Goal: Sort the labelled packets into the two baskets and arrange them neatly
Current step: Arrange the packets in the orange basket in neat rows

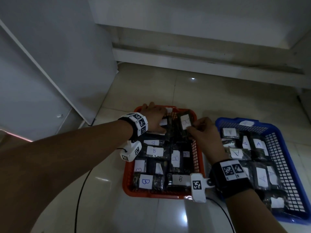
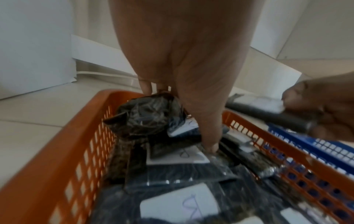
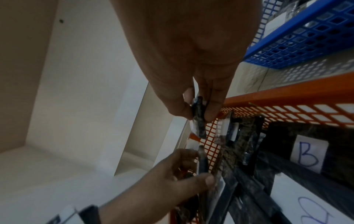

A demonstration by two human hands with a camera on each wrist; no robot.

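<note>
On the floor: an orange basket (image 1: 196,152) full of dark packets labelled B, and just to its right a blue basket (image 1: 279,148) of packets labelled A.
Right hand (image 1: 204,132): over the far right part of the orange basket, thumb and fingers pinching the near end of a B packet (image 1: 185,123) (label up, tilted, raised above the others).
Left hand (image 1: 155,118): at the far left corner of the orange basket, fingers reaching down among the packets there, thumb (image 2: 208,142) pressed on one; whether it grips any packet I cannot tell.
Wrists: black bands carrying white marker blocks (image 1: 198,186).
</note>
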